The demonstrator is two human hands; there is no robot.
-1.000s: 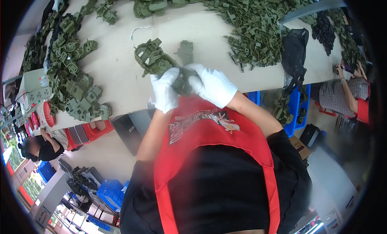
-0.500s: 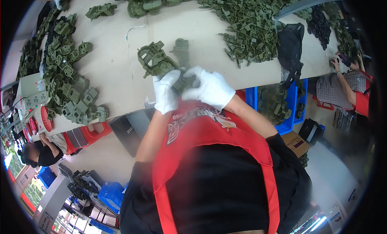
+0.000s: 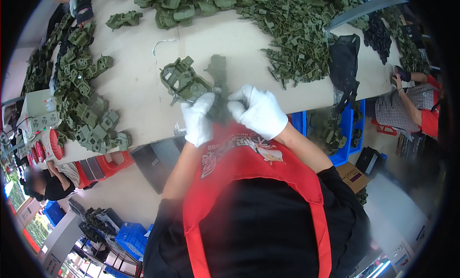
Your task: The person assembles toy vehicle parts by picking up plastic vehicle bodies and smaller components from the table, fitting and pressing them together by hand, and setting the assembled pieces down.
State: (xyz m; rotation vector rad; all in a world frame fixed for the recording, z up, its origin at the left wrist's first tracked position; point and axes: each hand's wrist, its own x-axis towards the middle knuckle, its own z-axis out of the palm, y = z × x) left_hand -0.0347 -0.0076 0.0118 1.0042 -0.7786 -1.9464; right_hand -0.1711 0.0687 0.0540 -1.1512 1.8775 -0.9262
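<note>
In my gloved left hand [image 3: 198, 117] is an olive-green plastic toy vehicle body [image 3: 184, 80], gripped at its near end and tilted above the table edge. My fingers close round it. To the right of it my gloved right hand [image 3: 258, 110] is closed, fingertips pinched and pointing toward the body. Whatever those fingers hold, if anything, is hidden. A hazy green shape [image 3: 218, 69] shows just beyond and between my hands, too blurred to make out.
Vehicle bodies lie heaped at the left [image 3: 81, 86] and along the far side [image 3: 187, 5]. Small green parts [image 3: 299, 43] are piled at the right, beside a black mesh bag [image 3: 344, 62]. Blue bins [image 3: 341, 155] stand below the right edge. Co-workers sit on both sides.
My right hand has drawn away to the right from the vehicle body, widening the gap between my hands. The left still grips the body. At the far left, a co-worker's dark-gloved hand has come in.
</note>
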